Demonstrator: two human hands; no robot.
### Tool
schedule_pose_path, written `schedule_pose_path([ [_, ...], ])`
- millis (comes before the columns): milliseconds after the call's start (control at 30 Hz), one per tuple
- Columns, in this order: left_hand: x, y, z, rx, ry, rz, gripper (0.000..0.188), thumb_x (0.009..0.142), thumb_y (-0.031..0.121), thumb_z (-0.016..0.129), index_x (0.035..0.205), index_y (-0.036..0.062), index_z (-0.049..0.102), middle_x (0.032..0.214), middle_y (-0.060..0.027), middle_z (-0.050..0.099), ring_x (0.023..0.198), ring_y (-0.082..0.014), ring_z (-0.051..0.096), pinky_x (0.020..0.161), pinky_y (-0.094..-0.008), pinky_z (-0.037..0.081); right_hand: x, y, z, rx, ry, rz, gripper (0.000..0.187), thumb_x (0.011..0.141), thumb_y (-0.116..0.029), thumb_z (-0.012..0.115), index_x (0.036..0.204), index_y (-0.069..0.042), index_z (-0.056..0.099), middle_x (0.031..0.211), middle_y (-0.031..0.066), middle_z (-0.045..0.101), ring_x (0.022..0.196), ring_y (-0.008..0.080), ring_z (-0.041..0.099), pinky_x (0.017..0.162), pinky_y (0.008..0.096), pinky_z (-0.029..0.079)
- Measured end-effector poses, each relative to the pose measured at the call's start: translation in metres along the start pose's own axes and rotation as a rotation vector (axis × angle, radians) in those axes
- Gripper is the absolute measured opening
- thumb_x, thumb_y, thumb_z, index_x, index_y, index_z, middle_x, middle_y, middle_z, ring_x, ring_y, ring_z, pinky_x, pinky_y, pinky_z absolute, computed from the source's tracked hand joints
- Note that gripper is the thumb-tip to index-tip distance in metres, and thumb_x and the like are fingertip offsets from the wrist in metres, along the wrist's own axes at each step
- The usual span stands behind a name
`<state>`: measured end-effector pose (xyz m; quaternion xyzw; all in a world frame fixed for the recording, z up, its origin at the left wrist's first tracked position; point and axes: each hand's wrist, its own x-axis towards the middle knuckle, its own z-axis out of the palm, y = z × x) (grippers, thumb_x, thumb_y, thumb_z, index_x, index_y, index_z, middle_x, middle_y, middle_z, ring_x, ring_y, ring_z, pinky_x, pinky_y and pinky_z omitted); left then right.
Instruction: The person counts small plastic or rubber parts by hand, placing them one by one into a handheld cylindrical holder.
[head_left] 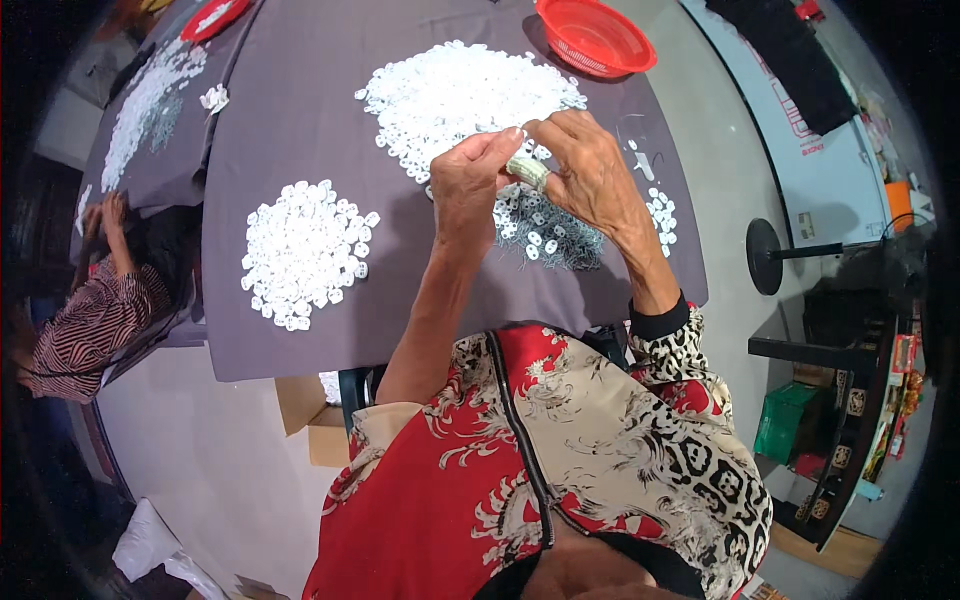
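Observation:
My left hand (466,192) and my right hand (592,172) meet over the near edge of a large heap of small white oval plastic pieces (455,85). Both hands are closed in a pinch, fingertips almost touching. Whatever lies between them is too small and hidden to make out. A pale wrap (527,173) covers my right thumb. Under my right hand lies a tangle of thin grey trimmings (575,248), with a few white pieces on it. Left of my left forearm sits a smaller pile of white pieces (305,250) with dark marks.
A red plastic basket (597,40) stands at the table's far right corner. Some loose pieces (662,215) and a small white tool-like item (644,165) lie near the right edge. At left, another person (105,300) works at an adjoining table. A cardboard box (315,425) is below the table.

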<state>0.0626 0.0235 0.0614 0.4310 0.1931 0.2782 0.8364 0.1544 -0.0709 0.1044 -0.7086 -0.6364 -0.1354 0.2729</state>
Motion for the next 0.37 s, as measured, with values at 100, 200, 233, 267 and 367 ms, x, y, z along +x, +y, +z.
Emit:
schedule_pose_path([
  [100, -0.0003, -0.0012, 0.0014, -0.003, 0.035, 0.000, 0.022, 0.079, 0.016, 0.062, 0.085, -0.0050, 0.061, 0.071, -0.0041, 0.059, 0.060, -0.0072, 0.054, 0.056, -0.0197, 0.046, -0.0003, 0.0007, 0.0009, 0.002, -0.002, 0.003, 0.035, 0.055, 0.004, 0.051, 0.089, 0.001, 0.055, 0.066, 0.0119, 0.047, 0.065, 0.0301, 0.048, 0.063, 0.0382, 0.041],
  [200, -0.0012, -0.0019, 0.0014, -0.013, 0.038, 0.008, 0.021, 0.078, 0.015, 0.062, 0.085, -0.0052, 0.061, 0.072, -0.0045, 0.059, 0.060, -0.0076, 0.054, 0.056, -0.0201, 0.047, -0.0006, 0.0024, 0.0014, 0.000, -0.016, -0.004, 0.035, 0.055, 0.004, 0.051, 0.089, 0.001, 0.054, 0.067, 0.0123, 0.048, 0.066, 0.0304, 0.048, 0.063, 0.0385, 0.041],
  [233, -0.0004, -0.0034, 0.0003, -0.028, 0.036, 0.014, 0.021, 0.078, 0.014, 0.062, 0.084, -0.0054, 0.061, 0.072, -0.0048, 0.059, 0.060, -0.0078, 0.054, 0.056, -0.0205, 0.047, -0.0009, 0.0032, 0.0016, 0.001, -0.029, -0.005, 0.034, 0.056, 0.003, 0.051, 0.090, 0.001, 0.054, 0.068, 0.0125, 0.049, 0.067, 0.0306, 0.049, 0.063, 0.0387, 0.041],
  [267, 0.0003, -0.0050, 0.0001, -0.042, 0.034, 0.018, 0.021, 0.078, 0.014, 0.062, 0.084, -0.0055, 0.061, 0.072, -0.0051, 0.059, 0.060, -0.0080, 0.054, 0.056, -0.0208, 0.048, -0.0013, 0.0054, 0.0021, 0.001, -0.030, -0.003, 0.034, 0.056, 0.003, 0.051, 0.090, 0.001, 0.054, 0.068, 0.0125, 0.049, 0.067, 0.0306, 0.049, 0.063, 0.0387, 0.041],
  [367, 0.0009, -0.0060, 0.0013, -0.060, 0.045, 0.002, 0.020, 0.077, 0.013, 0.063, 0.085, -0.0048, 0.061, 0.072, -0.0063, 0.059, 0.061, -0.0100, 0.055, 0.057, -0.0221, 0.048, -0.0017, 0.0093, 0.0027, -0.010, -0.086, -0.017, 0.034, 0.057, 0.000, 0.053, 0.090, 0.001, 0.054, 0.069, 0.0129, 0.050, 0.069, 0.0305, 0.050, 0.065, 0.0392, 0.042],
])
